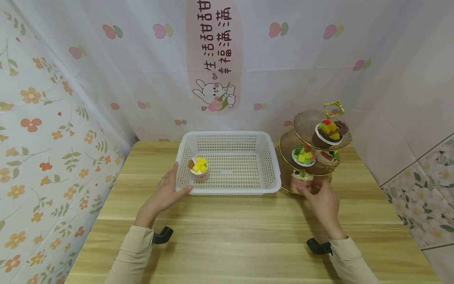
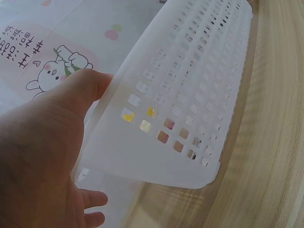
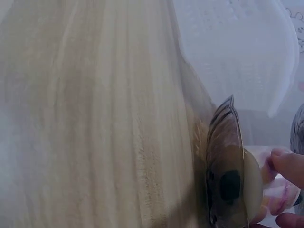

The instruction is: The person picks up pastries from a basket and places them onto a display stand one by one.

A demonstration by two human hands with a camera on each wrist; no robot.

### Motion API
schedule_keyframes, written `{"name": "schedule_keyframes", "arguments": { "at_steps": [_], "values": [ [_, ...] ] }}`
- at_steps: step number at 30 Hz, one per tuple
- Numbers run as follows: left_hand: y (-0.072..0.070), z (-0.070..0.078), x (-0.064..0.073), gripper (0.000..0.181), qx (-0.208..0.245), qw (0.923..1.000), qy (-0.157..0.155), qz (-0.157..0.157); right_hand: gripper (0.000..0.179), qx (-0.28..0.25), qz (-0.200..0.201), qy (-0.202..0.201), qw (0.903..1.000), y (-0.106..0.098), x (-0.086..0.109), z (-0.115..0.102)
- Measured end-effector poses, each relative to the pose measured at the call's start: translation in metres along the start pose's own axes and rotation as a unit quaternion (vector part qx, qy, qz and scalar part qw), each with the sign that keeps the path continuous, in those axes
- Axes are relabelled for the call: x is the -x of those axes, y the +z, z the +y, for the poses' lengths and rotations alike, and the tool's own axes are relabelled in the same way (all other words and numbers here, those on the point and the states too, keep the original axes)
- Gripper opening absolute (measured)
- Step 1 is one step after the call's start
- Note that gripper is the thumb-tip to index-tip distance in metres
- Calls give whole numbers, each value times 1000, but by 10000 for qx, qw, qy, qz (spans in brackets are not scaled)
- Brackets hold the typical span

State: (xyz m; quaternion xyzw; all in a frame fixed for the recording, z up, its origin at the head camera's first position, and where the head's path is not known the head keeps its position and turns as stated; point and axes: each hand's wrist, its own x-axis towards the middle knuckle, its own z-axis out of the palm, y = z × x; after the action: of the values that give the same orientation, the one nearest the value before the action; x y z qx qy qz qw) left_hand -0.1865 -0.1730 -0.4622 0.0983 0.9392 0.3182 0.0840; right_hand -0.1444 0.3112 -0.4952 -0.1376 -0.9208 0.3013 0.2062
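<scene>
A white perforated basket (image 1: 227,136) stands mid-table, with a dessert cup topped by yellow cubes (image 1: 199,169) in its left part. My left hand (image 1: 179,179) holds the basket's front left corner, thumb along the front wall and fingers up the left wall. In the left wrist view, that hand (image 2: 90,147) clasps the basket (image 2: 190,95) at its edge. A three-tier glass stand (image 1: 312,126) stands to the right, holding several dessert cups. My right hand (image 1: 306,191) pinches a pink dessert cup (image 1: 301,180) on the bottom tier. In the right wrist view, fingertips (image 3: 287,164) press that cup (image 3: 280,197).
The stand's gold handle (image 1: 333,107) rises at its top. Cups with fruit pieces (image 1: 328,132) (image 1: 303,156) fill the upper tiers. Printed curtains close in the wooden table (image 1: 227,236) at the back and left. A tiled wall is at the right.
</scene>
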Motion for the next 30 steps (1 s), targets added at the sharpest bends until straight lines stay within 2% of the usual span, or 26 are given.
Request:
{"name": "schedule_keyframes", "arguments": {
  "at_steps": [9, 21, 30],
  "values": [
    [0, 1, 0, 107, 54, 10000, -56, -29, 48, 59, 211, -134, 9997, 1, 5, 0],
    [0, -1, 0, 107, 85, 9999, -43, -65, 44, 443, 240, -341, 9982, 7, 6, 5],
    [1, 0, -1, 107, 115, 9999, -80, -59, 31, 444, 381, -551, 9968, 9, 8, 8]
  ]
}}
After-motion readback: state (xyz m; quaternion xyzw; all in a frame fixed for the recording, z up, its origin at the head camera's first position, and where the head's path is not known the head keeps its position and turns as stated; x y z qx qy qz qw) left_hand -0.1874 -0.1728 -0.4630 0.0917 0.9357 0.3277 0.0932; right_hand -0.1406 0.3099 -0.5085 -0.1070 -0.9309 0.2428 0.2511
